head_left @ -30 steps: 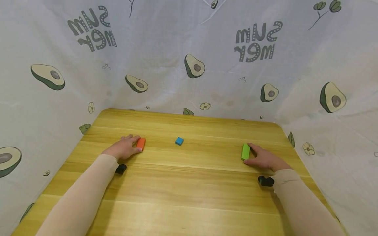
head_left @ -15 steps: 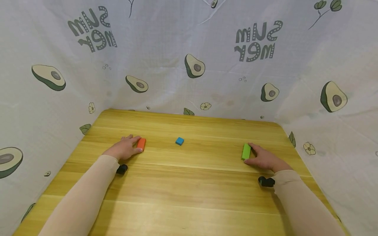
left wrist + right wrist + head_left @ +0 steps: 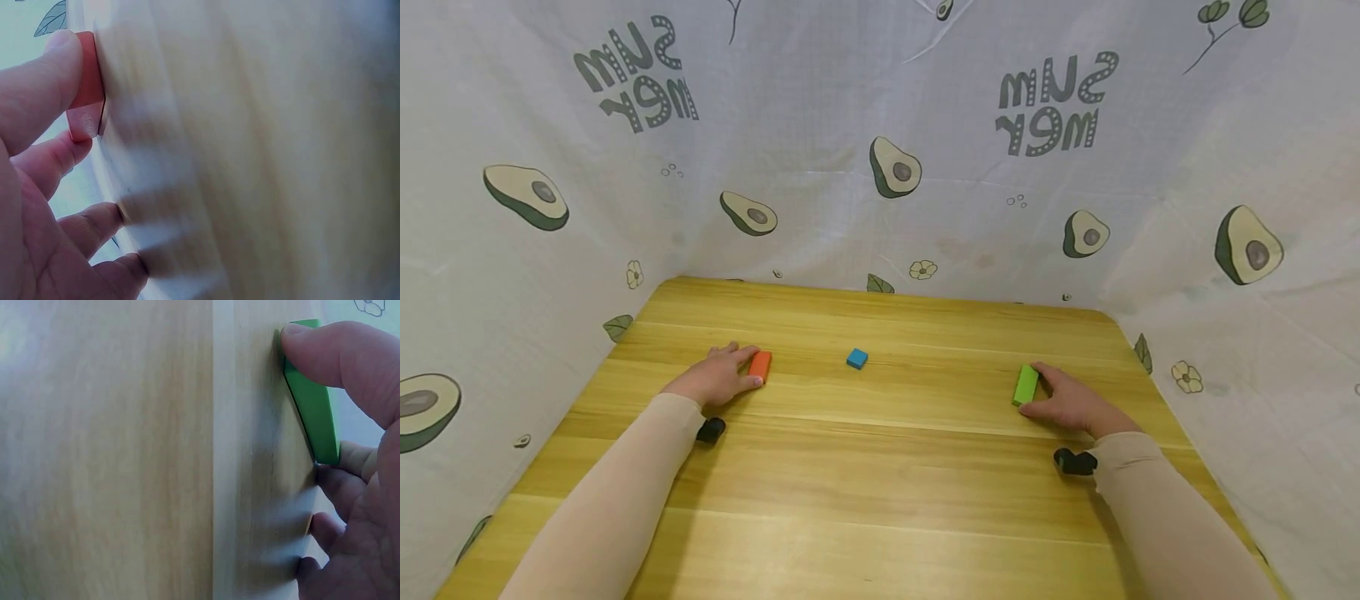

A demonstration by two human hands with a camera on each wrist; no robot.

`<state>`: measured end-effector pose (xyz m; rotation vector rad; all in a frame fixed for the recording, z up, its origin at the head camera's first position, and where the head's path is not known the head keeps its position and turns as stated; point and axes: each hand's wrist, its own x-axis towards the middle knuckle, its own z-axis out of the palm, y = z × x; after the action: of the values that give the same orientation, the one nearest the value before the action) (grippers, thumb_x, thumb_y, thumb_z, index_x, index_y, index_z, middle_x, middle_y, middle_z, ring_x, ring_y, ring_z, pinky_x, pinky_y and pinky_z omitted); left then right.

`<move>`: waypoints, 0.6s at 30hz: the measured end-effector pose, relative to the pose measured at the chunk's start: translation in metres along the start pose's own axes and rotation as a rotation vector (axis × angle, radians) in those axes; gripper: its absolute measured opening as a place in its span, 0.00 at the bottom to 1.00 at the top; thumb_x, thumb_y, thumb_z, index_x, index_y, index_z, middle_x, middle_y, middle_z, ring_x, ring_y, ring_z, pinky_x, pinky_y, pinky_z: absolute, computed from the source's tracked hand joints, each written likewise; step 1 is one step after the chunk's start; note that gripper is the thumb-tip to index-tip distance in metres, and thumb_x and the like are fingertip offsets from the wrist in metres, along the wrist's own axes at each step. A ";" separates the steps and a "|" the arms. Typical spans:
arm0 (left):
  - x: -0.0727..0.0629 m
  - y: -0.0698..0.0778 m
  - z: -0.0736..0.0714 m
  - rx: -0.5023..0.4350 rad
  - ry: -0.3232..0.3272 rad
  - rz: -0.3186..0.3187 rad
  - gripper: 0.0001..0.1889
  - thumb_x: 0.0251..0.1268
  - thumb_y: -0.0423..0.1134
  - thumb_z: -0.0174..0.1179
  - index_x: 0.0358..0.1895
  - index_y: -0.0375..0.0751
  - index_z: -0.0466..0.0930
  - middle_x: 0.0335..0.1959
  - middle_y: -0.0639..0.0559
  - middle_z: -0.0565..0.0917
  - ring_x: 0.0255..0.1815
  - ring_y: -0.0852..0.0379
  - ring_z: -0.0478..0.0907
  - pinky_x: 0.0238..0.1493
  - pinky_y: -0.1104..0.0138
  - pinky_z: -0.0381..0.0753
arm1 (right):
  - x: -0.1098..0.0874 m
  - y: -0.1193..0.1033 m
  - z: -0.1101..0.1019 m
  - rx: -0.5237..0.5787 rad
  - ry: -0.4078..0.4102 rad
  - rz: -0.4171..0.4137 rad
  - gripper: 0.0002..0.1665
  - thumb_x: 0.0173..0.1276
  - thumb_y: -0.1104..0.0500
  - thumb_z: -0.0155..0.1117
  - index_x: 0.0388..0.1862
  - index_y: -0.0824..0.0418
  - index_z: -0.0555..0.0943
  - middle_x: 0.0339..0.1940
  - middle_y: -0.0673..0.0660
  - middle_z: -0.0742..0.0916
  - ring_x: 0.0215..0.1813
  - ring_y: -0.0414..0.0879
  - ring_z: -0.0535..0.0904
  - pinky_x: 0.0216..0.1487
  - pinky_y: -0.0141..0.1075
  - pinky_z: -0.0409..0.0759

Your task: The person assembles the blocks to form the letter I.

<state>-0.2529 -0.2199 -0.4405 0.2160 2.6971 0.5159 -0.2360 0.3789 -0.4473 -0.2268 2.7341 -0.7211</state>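
My left hand [image 3: 715, 379] pinches an orange rectangular block [image 3: 759, 367] between thumb and index finger at the left part of the wooden table. In the left wrist view the thumb covers part of the orange block [image 3: 90, 81], and other fingertips rest on the tabletop. Over on the right, my right hand [image 3: 1071, 404] has its thumb at the near end of a green rectangular block [image 3: 1026, 386] and a finger at its far end. The right wrist view shows that grip on the green block [image 3: 312, 406] closely. A small blue square block [image 3: 857, 358] lies between the two hands, touched by neither.
The wooden table [image 3: 865, 475] has rounded far corners. A white cloth [image 3: 820, 100] printed with avocados and lettering hangs behind it and along both sides. A black device [image 3: 1075, 462] sits at the right wrist, another black device [image 3: 711, 430] at the left.
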 end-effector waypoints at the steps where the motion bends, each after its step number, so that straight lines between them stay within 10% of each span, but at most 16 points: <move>1: 0.000 0.000 0.000 0.000 0.000 0.000 0.40 0.82 0.57 0.55 0.86 0.47 0.52 0.86 0.27 0.44 0.84 0.20 0.38 0.75 0.25 0.53 | 0.000 0.000 0.000 -0.002 0.006 0.002 0.64 0.66 0.44 0.76 0.82 0.77 0.52 0.79 0.83 0.62 0.79 0.80 0.58 0.76 0.71 0.60; 18: 0.002 -0.002 0.000 -0.001 0.005 0.006 0.40 0.82 0.58 0.54 0.87 0.47 0.52 0.86 0.28 0.44 0.84 0.20 0.38 0.76 0.24 0.50 | 0.015 -0.034 0.011 -0.114 0.106 -0.034 0.63 0.63 0.40 0.76 0.83 0.72 0.58 0.75 0.78 0.73 0.74 0.75 0.70 0.71 0.69 0.71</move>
<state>-0.2547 -0.2213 -0.4420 0.2232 2.7018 0.5204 -0.2437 0.3414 -0.4433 -0.2679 2.8823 -0.6031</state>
